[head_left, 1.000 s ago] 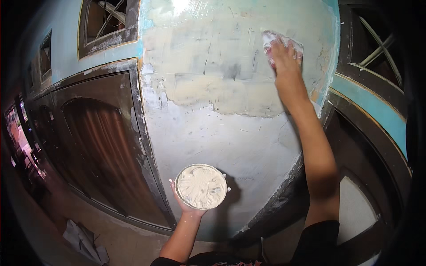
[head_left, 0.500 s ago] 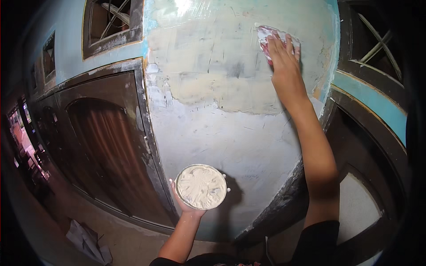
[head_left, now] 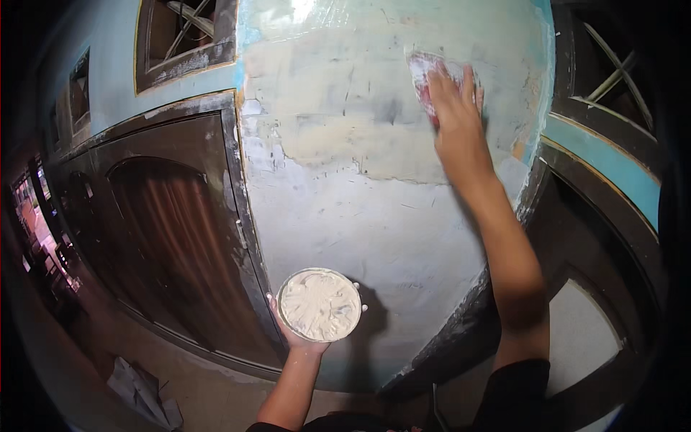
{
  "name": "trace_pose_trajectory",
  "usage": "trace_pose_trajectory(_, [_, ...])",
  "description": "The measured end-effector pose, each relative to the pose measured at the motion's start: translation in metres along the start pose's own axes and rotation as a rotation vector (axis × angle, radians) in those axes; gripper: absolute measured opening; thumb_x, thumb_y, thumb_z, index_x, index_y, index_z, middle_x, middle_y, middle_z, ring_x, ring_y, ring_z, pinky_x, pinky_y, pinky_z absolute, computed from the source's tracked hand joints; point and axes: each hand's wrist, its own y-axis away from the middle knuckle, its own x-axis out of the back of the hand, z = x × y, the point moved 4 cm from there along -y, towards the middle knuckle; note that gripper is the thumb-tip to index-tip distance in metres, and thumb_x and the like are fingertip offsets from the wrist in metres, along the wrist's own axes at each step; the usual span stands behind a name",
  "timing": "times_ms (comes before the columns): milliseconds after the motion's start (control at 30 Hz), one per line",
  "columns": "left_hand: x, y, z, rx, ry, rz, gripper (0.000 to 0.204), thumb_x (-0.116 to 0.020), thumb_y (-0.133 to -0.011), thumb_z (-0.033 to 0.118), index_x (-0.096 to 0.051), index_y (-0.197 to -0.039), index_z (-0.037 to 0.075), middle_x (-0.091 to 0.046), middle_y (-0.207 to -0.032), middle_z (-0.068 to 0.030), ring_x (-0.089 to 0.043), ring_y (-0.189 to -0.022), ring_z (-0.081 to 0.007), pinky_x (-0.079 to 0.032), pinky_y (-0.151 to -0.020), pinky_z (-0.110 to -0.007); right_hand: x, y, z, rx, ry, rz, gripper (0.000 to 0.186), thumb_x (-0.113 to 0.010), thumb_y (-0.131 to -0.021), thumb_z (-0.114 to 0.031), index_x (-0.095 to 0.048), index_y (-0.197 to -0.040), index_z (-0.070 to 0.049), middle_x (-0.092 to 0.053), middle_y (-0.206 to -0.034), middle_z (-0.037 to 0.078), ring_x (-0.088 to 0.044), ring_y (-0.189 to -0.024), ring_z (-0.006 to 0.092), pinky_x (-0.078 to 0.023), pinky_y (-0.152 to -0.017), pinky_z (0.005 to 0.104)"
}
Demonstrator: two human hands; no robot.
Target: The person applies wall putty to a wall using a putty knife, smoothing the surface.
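While the person's left grip (head_left: 301, 344) clasps a round tub (head_left: 280, 308) of pale paste (head_left: 320, 304), the right grip (head_left: 458, 115) holds a smeared red spreader (head_left: 422, 81) against the patchy wall (head_left: 360, 227).

A wall (head_left: 360, 223) is filling the centre, showing cream and green above, pale grey below; light is glaring off it just before twelve. A dark door (head_left: 169, 230) is standing at nine, and beyond it an opening (head_left: 39, 219) is glowing pinkish. One window (head_left: 191, 32) is sitting between ten and eleven, a second window (head_left: 615, 72) at two, with a blue band (head_left: 608, 169) running below. At four, a pale panel (head_left: 584, 342) is showing. Brownish floor (head_left: 223, 392) is stretching towards seven, where a whitish sheet (head_left: 140, 392) is lying crumpled.
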Motion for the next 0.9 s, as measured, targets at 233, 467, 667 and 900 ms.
trace_pose_trajectory(233, [0.009, -0.003, -0.012, -0.013, 0.023, 0.101, 0.107, -0.038, -0.08, 0.092, -0.042, -0.153, 0.014, -0.042, -0.154, -0.0247, -0.042, -0.137, -0.0568, -0.032, -0.106, -0.082, -0.043, 0.03, 0.003, 0.026, 0.056, -0.088, 0.055, -0.055, -0.093, -0.001, -0.047, -0.147, 0.003, -0.04, -0.158, 0.02, -0.032, -0.144, 0.0524, -0.028, -0.117, 0.0636])
trace_pose_trajectory(467, [0.006, -0.003, -0.01, 0.012, 0.016, 0.05, 0.107, -0.039, -0.079, 0.092, -0.042, -0.153, 0.014, -0.041, -0.154, -0.0264, -0.043, -0.136, -0.0561, -0.032, -0.104, -0.083, -0.011, 0.031, -0.036, 0.008, 0.0, -0.088, 0.055, -0.052, -0.094, 0.001, -0.046, -0.148, 0.002, -0.039, -0.16, 0.018, -0.032, -0.147, 0.0495, -0.024, -0.119, 0.0649])
trace_pose_trajectory(667, [0.001, -0.007, -0.026, 0.039, 0.044, -0.028, 0.106, -0.045, -0.081, 0.089, -0.043, -0.154, 0.012, -0.037, -0.158, -0.0266, -0.034, -0.139, -0.0617, -0.027, -0.107, -0.084, -0.021, -0.025, 0.014, 0.013, 0.094, 0.026, 0.053, -0.049, -0.093, 0.002, -0.049, -0.146, 0.0, -0.044, -0.156, 0.016, -0.037, -0.143, 0.0477, -0.029, -0.119, 0.0588])
trace_pose_trajectory(900, [0.017, -0.008, -0.019, 0.023, 0.03, 0.092, 0.104, -0.039, -0.08, 0.091, -0.045, -0.151, 0.015, -0.042, -0.153, -0.025, -0.042, -0.134, -0.0616, -0.034, -0.102, -0.084, -0.041, 0.082, -0.036, 0.053, 0.013, -0.195, 0.053, -0.055, -0.092, -0.003, -0.05, -0.145, 0.003, -0.045, -0.155, 0.018, -0.036, -0.145, 0.0474, -0.026, -0.121, 0.0581])
